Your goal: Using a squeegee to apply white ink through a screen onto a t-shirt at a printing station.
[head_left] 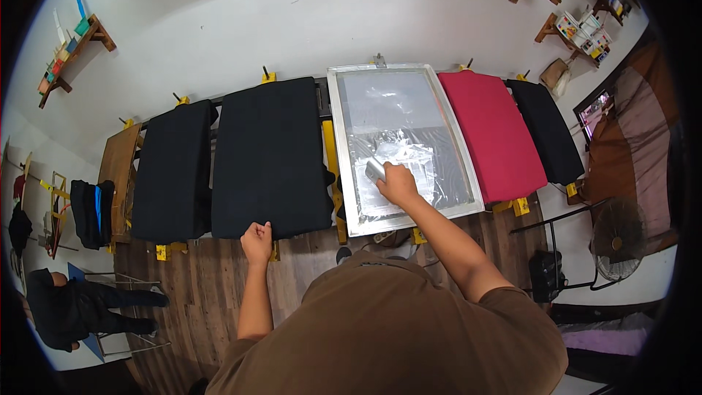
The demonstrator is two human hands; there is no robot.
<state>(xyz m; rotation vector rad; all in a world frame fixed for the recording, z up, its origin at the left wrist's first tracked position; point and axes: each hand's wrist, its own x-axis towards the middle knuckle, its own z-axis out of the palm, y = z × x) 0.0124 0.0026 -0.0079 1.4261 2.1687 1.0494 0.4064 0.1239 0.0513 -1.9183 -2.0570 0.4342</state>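
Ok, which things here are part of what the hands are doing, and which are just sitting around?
In use:
right hand on squeegee
framed screen
left hand on black shirt

Lying about:
red shirt
standing fan
wall shelves

The left hand is curled into a loose fist at the near edge of the black shirt, forearm running straight up from the body. The right arm stretches forward, to the right of that shirt, its hand closed with knuckles up.
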